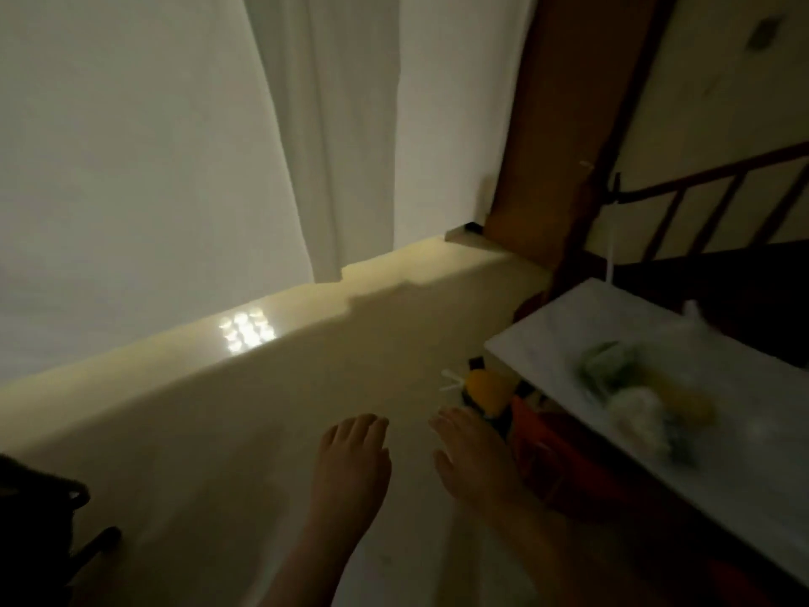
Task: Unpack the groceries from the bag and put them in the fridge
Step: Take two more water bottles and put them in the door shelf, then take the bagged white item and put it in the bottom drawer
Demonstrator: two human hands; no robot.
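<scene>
The view is dim and blurred. My left hand (pixel 352 457) and my right hand (pixel 475 457) reach forward side by side over the pale floor, palms down, fingers loosely spread, holding nothing. To the right, a white table (pixel 569 326) carries a clear bag of groceries (pixel 643 396) with blurred green, yellow and white items inside. My right hand is left of the table's near corner and apart from the bag. No fridge is recognisable.
A yellow and black object (pixel 483 394) and something orange-red (pixel 538 449) sit on the floor under the table edge. White wall and a hanging white curtain (pixel 332 138) fill the far side. A wooden post (pixel 551 138), dark railing (pixel 700 194) and a black object (pixel 39 519) border the floor.
</scene>
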